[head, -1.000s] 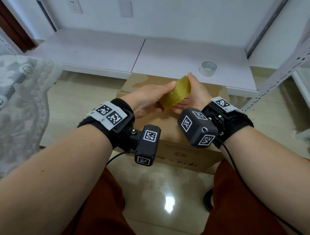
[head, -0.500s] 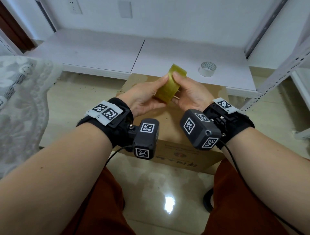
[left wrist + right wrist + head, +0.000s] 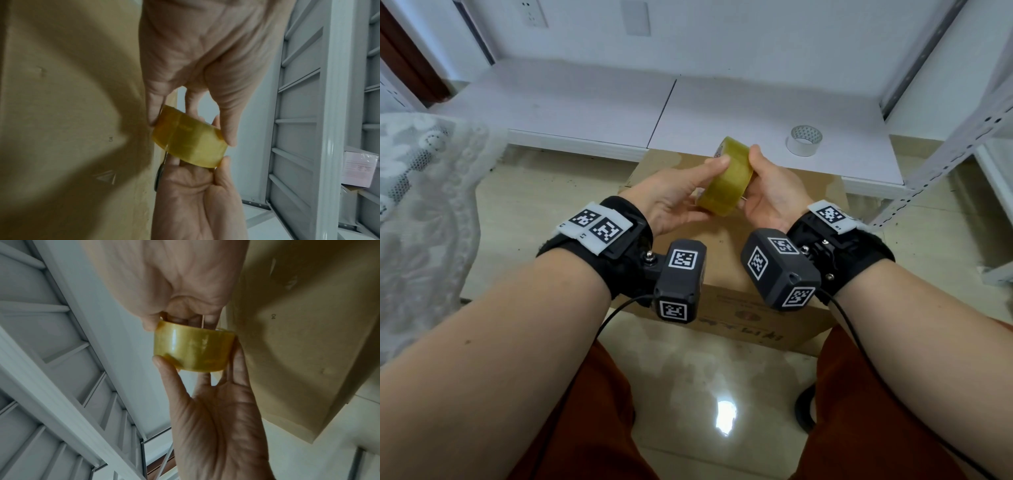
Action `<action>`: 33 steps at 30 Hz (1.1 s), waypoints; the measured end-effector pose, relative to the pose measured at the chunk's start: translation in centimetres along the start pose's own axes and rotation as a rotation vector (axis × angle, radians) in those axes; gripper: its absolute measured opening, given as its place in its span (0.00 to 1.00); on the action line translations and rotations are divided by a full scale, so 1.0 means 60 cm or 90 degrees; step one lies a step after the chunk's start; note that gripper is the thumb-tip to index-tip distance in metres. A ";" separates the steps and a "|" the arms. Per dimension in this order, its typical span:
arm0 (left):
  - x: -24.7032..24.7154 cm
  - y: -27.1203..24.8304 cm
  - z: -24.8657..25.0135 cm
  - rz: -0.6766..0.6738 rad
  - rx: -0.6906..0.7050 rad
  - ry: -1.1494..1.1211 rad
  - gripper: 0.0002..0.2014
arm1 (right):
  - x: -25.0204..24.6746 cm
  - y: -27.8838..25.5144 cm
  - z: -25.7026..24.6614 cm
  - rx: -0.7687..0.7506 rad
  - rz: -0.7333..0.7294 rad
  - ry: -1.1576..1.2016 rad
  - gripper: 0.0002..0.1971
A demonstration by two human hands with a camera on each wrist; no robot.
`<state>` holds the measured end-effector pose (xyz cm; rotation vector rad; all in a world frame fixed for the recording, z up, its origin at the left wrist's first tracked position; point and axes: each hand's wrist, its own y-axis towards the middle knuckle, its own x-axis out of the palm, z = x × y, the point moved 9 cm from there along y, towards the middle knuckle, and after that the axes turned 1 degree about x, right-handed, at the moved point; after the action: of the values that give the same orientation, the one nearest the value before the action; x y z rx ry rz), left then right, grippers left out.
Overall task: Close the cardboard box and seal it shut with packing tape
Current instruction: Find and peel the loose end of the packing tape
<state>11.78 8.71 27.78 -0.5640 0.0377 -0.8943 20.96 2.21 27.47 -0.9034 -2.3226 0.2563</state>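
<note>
Left hand [image 3: 671, 198] and right hand [image 3: 770, 192] both hold the roll of packing tape [image 3: 726, 181] between them, above the top of the cardboard box [image 3: 726, 240]. The left thumb lies along the upper rim of the roll with the remaining fingers cupped beneath; the right thumb presses the far upper edge, with fingers curled under and behind. Neither hand is free.

Change noted: against the frames half a second and one second ago, the roll has been turned. It then showed mostly its narrow edge, raised toward the camera; it now lies more side-on, its broad yellow outer band facing up and its core partly visible at the far end. The left thumb has shifted from the tip of the roll to its rim. The hands have stayed in much the same position over the box.

Judgement: the rotation reads as a search for the loose end of the tape. No free strip is visible in any view, and a seam-like line across the band in the left wrist view cannot be confirmed as the end.

The box sits on the floor between the knees; its visible top appears flat, so the flaps look closed, though the centre seam is hidden behind the hands. No tape is seen on it. Sealing has therefore not begun.

A second roll of tape [image 3: 804, 140] lies on the low white shelf [image 3: 592, 102] beyond, untouched.
</note>
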 end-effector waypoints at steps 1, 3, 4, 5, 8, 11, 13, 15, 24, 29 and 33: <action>-0.003 -0.001 0.003 0.009 0.003 0.008 0.25 | 0.000 -0.001 -0.002 0.005 -0.003 -0.008 0.21; -0.010 -0.001 0.007 0.026 0.012 0.028 0.39 | -0.001 -0.003 -0.003 0.017 -0.007 -0.023 0.23; -0.010 -0.002 0.008 0.020 0.016 0.048 0.47 | 0.000 -0.004 -0.002 0.022 -0.009 -0.028 0.23; -0.006 -0.003 0.008 0.002 0.017 0.070 0.52 | 0.000 -0.005 0.000 0.027 -0.013 -0.030 0.24; 0.008 -0.007 0.000 -0.045 0.001 0.094 0.56 | 0.007 -0.007 0.005 0.047 -0.031 -0.035 0.26; 0.012 -0.007 -0.006 -0.059 -0.015 0.084 0.53 | 0.018 -0.012 0.003 0.060 -0.067 -0.046 0.26; 0.014 -0.007 -0.005 -0.069 -0.016 0.086 0.50 | 0.022 -0.015 0.003 0.057 -0.087 -0.061 0.23; 0.014 -0.008 -0.004 -0.069 -0.015 0.086 0.49 | 0.022 -0.014 0.003 0.045 -0.099 -0.075 0.21; 0.010 -0.009 -0.001 -0.092 -0.030 0.046 0.36 | 0.039 -0.027 -0.015 0.019 -0.217 -0.192 0.15; 0.019 -0.014 -0.003 -0.116 -0.049 0.011 0.25 | 0.044 -0.036 -0.024 0.013 -0.249 -0.213 0.15; 0.018 -0.015 -0.006 -0.105 -0.063 -0.030 0.25 | 0.043 -0.035 -0.024 0.015 -0.233 -0.187 0.13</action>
<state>11.70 7.27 28.12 -0.6875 -0.0077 -1.0429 19.24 2.28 30.66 -0.4359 -2.6953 0.2746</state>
